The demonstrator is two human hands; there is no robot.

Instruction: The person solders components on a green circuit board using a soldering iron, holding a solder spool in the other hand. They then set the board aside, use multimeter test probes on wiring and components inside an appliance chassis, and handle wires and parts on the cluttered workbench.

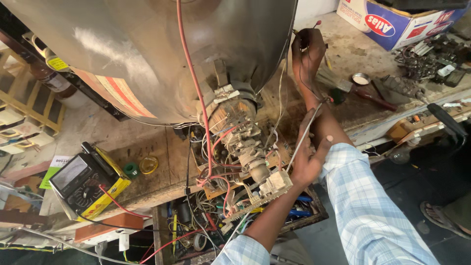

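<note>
- A large grey picture tube with a curved metal-coated funnel (147, 54) lies face down across the worn, stained wooden counter (147, 147), its narrow neck pointing toward the person.
- On that neck sits the copper-wound deflection yoke with a small circuit board at its end (243, 142), red and white wires trailing from it.
- A blue and white cardboard box (392, 22) stands at the counter's far right corner.
- A yellow-cased black multimeter (86, 181) lies at the left, well apart from the hands, with a red lead running from it.
- The right hand (308, 51) reaches past the tube's rim, its grip pinched on a thin black wire with a red tip (316, 23).
- The left hand (309, 164) sits just beside the neck board, grip closed around a thin grey rod-like tool (304, 135).
</note>
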